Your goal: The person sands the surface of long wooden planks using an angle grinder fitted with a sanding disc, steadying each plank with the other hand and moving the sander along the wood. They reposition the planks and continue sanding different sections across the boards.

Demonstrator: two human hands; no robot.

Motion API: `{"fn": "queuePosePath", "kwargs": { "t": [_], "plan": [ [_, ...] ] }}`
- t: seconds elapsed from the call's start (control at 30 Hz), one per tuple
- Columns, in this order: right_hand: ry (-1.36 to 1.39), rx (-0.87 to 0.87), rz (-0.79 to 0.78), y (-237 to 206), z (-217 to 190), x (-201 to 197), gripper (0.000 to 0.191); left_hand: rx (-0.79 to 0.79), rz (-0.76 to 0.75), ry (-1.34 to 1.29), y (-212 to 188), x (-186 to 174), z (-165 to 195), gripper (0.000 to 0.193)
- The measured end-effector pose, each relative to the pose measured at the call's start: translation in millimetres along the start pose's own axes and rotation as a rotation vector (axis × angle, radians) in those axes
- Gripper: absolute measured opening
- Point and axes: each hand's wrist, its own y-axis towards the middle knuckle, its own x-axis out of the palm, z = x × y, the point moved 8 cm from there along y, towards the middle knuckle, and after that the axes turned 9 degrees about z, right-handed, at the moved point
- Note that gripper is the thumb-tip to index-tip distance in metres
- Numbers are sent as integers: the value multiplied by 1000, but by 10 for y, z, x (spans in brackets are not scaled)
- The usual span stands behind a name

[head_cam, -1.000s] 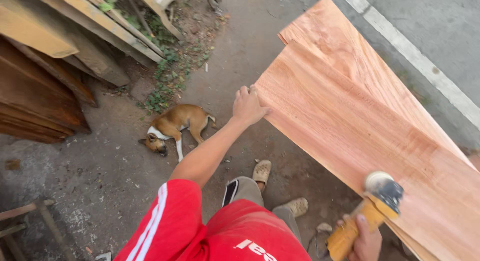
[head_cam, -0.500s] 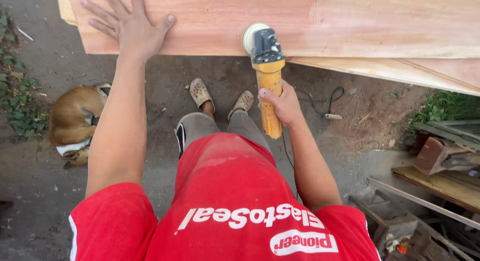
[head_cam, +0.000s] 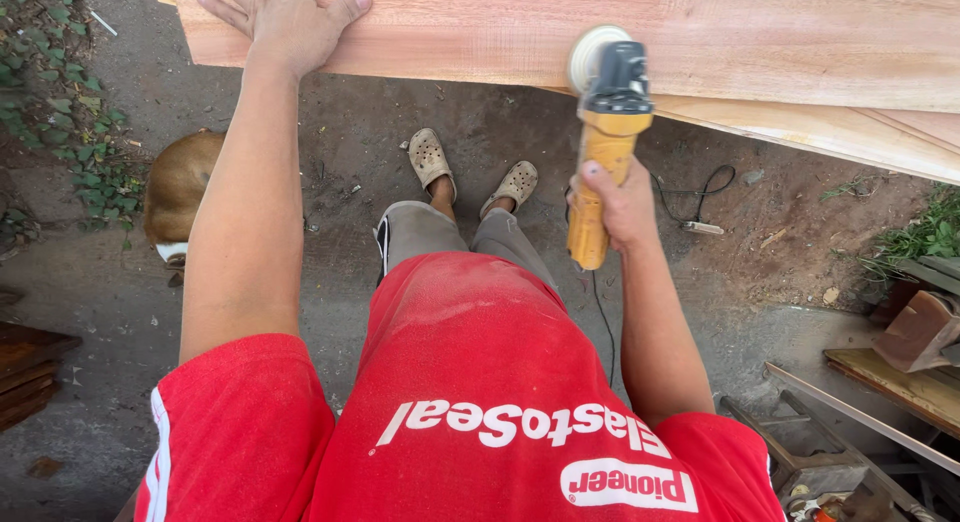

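Right hand [head_cam: 622, 204] clamped on yellow sander [head_cam: 600, 142], disc at board [head_cam: 760, 37] edge, frame top ctr; left hand [head_cam: 285, 22] flat, open, upper left.

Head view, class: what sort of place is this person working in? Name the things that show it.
Probably an outdoor woodworking yard. A large wooden board lies over bare dirt ground, the right hand holds a yellow power sander at its edge, and stacked timber sits nearby.
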Motion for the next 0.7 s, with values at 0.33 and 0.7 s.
{"fn": "queuePosePath", "kwargs": {
  "t": [0.33, 0.7],
  "plan": [
    [-173, -152, -87, 7, 74, 624, 42, 20, 60, 16, -8, -79, 51, 108],
    [95, -29, 96, 92, -86, -550, 34, 150, 165, -53, 50, -107, 81, 99]
  ]
}}
